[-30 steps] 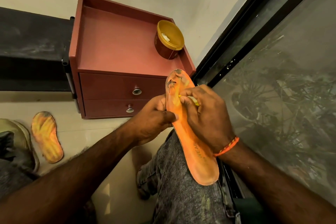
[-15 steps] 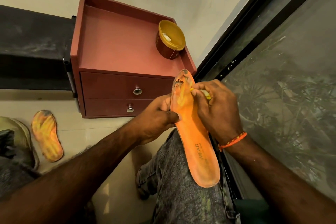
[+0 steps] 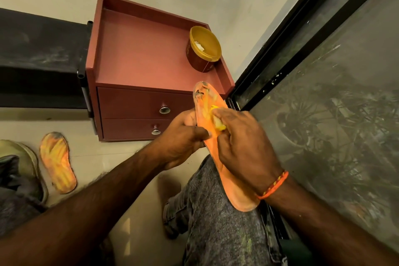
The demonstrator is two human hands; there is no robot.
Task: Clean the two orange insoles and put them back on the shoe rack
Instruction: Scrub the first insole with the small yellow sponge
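The right hand (image 3: 244, 147) is sliding its pinched yellow cloth (image 3: 218, 123) back down the orange insole (image 3: 228, 179), which the left hand (image 3: 183, 138) is gripping; scrubbing is continuing while the second insole (image 3: 57, 162), left of it, is waiting.

One orange insole (image 3: 226, 170) is held upright and tilted over the knee, heel end down and toe end up near the drawer unit. Grey dirt marks are seen at its toe, and yellow streaks across its forepart. The second orange insole (image 3: 57, 162) is laid flat on the floor, top side up, dark-smudged at one end.
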